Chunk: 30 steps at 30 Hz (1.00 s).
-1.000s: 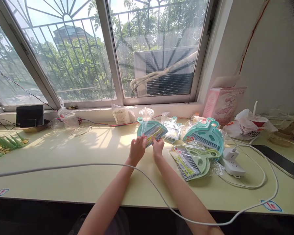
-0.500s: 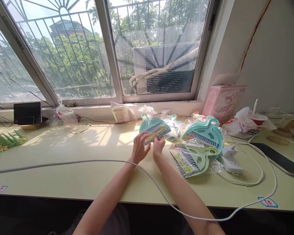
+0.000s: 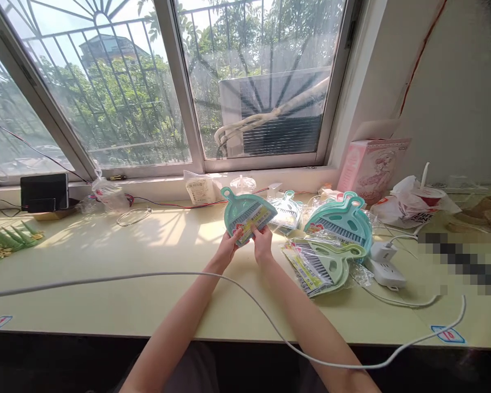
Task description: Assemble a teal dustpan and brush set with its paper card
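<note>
Both hands hold a teal dustpan and brush set (image 3: 243,210) in clear wrap, its handle pointing up and to the left. My left hand (image 3: 228,246) grips the lower left edge, with the thumb on the front. My right hand (image 3: 262,241) closes on the lower right edge beside the printed label. Just right of it lies a pale green dustpan set (image 3: 331,259) in crinkled plastic. Behind that are stacked teal dustpan sets (image 3: 354,213). A white dustpan set (image 3: 288,210) lies farther back, partly behind the held one.
A white cable (image 3: 139,274) runs across in front of my forearms. At right are a power adapter (image 3: 387,273), a pink box (image 3: 374,169) and a bagged cup (image 3: 417,202). A tablet on a stand (image 3: 45,192) and a bagged cup (image 3: 108,194) stand at the left rear.
The teal set has tipped up and moved slightly left, so its face shows more fully. My left hand has shifted from the label's upper left to the lower left edge.
</note>
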Tool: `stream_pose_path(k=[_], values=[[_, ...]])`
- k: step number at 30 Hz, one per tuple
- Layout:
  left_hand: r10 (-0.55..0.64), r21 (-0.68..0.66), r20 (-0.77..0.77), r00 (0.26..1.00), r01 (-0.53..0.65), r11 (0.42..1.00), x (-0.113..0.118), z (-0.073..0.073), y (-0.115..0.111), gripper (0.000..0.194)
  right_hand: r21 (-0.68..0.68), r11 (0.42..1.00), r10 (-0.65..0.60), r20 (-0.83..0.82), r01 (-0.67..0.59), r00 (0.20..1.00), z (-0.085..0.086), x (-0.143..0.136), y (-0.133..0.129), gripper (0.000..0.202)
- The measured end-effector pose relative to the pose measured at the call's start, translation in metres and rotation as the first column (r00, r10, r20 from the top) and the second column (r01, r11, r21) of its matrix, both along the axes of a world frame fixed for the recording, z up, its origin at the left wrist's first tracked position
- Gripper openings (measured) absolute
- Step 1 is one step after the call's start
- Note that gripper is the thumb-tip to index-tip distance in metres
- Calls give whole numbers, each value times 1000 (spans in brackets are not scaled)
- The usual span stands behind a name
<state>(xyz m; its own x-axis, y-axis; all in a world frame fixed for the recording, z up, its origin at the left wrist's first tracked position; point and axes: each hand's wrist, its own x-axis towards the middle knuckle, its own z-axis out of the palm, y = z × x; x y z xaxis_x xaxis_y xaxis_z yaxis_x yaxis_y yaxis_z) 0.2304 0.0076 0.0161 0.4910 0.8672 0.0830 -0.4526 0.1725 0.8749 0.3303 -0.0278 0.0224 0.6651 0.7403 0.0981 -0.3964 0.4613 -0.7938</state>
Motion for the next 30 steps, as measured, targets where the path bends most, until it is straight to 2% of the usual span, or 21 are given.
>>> stream_pose_path(k=[2, 9, 13, 19, 25, 30], values=[[7, 16, -28, 1000, -6, 1000, -1, 1, -2, 70, -8, 1000, 2, 13, -2, 1000, -1, 1, 0, 39], [142, 92, -59, 988, -136, 986, -2, -2, -1, 81, -75, 994, -74, 8, 75, 997, -15, -5, 6, 41], [236, 104, -54, 970, -229, 968, 0, -6, 3, 83, -132, 990, -38, 22, 40, 999, -18, -3, 11, 40], [241, 133, -58, 969, -232, 964, -1, -7, 5, 78, -130, 988, -66, 123, 82, 990, -20, -2, 11, 45], [267, 148, -57, 962, -257, 955, 1, -7, 2, 71, -194, 957, -187, 159, 217, 969, -28, -7, 11, 36], [237, 202, -127, 963, -209, 957, 1, -6, 5, 58, -211, 946, -210, 178, 245, 961, -33, -9, 13, 34]])
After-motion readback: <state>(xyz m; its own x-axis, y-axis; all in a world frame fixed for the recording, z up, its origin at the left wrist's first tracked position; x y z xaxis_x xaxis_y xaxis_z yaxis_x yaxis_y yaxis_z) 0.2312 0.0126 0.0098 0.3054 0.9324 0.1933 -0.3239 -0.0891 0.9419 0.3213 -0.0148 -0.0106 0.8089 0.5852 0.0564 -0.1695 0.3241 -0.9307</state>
